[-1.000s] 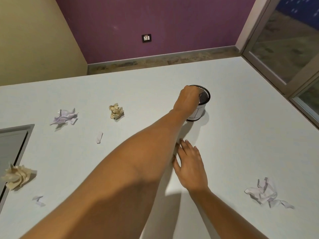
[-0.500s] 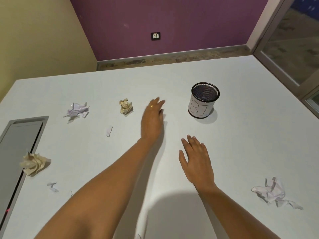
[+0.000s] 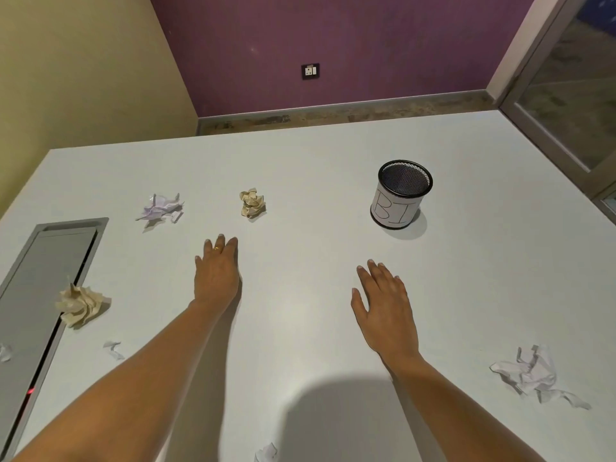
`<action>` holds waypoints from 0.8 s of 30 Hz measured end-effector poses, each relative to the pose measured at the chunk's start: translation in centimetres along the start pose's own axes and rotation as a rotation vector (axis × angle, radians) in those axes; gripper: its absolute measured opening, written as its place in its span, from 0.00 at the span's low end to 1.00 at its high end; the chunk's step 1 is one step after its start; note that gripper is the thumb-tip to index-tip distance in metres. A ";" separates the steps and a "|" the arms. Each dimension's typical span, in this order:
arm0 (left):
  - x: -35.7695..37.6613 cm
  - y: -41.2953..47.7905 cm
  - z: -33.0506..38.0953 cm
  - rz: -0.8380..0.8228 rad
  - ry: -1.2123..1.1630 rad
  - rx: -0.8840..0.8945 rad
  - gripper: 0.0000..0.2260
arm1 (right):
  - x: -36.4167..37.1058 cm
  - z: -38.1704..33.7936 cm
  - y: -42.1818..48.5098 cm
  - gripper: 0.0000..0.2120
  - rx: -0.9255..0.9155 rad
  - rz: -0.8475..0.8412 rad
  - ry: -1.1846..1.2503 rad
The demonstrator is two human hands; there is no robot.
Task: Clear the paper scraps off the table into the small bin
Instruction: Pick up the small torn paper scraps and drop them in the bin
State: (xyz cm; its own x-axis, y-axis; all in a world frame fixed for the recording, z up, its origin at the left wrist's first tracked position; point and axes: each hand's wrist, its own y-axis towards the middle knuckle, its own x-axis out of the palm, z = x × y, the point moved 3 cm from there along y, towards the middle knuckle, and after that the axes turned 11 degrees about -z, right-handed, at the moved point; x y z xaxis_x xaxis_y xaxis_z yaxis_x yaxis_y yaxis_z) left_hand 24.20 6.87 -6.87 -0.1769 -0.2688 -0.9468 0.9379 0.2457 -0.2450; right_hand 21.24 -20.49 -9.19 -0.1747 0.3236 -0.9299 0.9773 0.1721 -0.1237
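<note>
The small black mesh bin (image 3: 393, 213), with a white paper label, stands upright on the white table (image 3: 316, 161), far right of centre. My left hand (image 3: 216, 273) lies flat on the table with its fingers stretched out, just short of a tan paper ball (image 3: 252, 203). My right hand (image 3: 383, 308) rests open and flat, below and left of the bin. A lilac crumple (image 3: 160, 208) lies far left, a tan crumple (image 3: 80, 305) at the left, a white crumple (image 3: 533, 375) near right. Neither hand holds anything that I can see.
A grey metal panel (image 3: 43, 278) is set into the table's left side. Small white bits lie at the near left (image 3: 113, 349) and at the bottom edge (image 3: 266, 453). A glass door (image 3: 573, 95) borders the table on the right.
My left hand has drawn back from the bin's rim, swung left and come down flat where a small white scrap lay; that scrap is now out of sight. My right hand stayed put.
</note>
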 end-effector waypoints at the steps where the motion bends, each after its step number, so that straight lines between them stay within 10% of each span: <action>1: 0.0 -0.1 0.0 -0.004 0.003 0.010 0.21 | 0.0 0.0 0.0 0.30 0.000 -0.002 0.002; 8: -1.2 -0.1 0.7 0.047 0.062 0.059 0.09 | 0.0 0.0 -0.1 0.30 0.001 0.005 0.006; 24: -4.9 2.2 14.7 0.184 -0.236 0.425 0.17 | 0.0 0.1 0.0 0.27 0.013 0.016 -0.037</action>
State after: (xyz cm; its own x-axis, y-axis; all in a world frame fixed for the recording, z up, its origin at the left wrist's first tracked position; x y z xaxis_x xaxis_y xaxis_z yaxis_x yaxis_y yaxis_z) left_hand 31.56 -4.90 0.31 0.0289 -0.4710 -0.8816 0.9942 -0.0778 0.0741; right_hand 21.26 -20.58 -9.24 -0.1551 0.2911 -0.9440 0.9814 0.1549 -0.1135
